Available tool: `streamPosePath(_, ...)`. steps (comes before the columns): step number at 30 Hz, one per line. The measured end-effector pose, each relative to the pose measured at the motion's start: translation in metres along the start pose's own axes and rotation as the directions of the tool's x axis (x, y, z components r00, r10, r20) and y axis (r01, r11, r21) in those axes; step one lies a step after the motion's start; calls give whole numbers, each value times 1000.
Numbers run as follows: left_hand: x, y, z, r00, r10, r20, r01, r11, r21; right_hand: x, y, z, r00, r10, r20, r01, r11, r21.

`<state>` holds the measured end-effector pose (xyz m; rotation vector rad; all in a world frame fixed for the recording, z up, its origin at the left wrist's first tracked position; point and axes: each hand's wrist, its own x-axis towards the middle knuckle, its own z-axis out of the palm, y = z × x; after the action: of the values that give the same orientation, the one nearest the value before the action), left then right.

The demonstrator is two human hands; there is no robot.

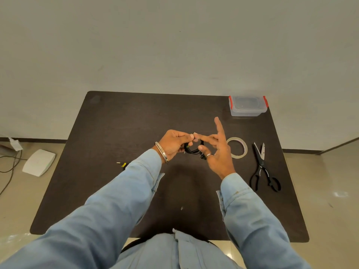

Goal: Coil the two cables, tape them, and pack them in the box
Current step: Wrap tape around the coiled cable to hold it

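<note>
A small coil of black cable is held above the middle of the dark table. My left hand grips its left side, thumb and forefinger pinching near a small pale strip of tape. My right hand pinches the coil's right side with thumb and one finger, its forefinger pointing up. The plug end of a second cable pokes out from behind my left sleeve; the rest is hidden. A clear box with red clips stands closed at the far right corner.
A roll of clear tape lies just right of my right hand. Black-handled scissors lie open further right. On the floor to the left sits a white device with cords.
</note>
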<state>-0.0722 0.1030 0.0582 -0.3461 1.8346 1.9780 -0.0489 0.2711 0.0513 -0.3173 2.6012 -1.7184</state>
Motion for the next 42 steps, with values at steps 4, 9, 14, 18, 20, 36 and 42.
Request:
streamPosePath(4,2,-4,0,999,10,-46,-8,999,35,-6,4,-2,999,35,37,-35,999,-6)
streamPosePath(9,2,-6,4,995,38,-88,-30,995,93,-5,8,-7,1000,-8,17,8,1000,-2)
streamPosePath(14,1,-5,3,990,135,-46,-117,953,279,-2,10,-15,998,62,-18,-58,982,180)
streamPosePath(18,4,-5,1,985,166,-52,-137,921,364,6,-9,-17,996,85,-4,-81,959,272)
streamPosePath(20,4,-6,2,981,183,-61,-147,913,381,10,-10,-15,996,78,38,-84,974,211)
streamPosePath(36,-4,-6,11,933,258,-251,-201,952,231,1,-4,7,952,301,-61,-261,899,352)
streamPosePath(42,-5,-6,10,893,226,-388,-214,974,76,-5,-6,6,803,589,88,-416,449,791)
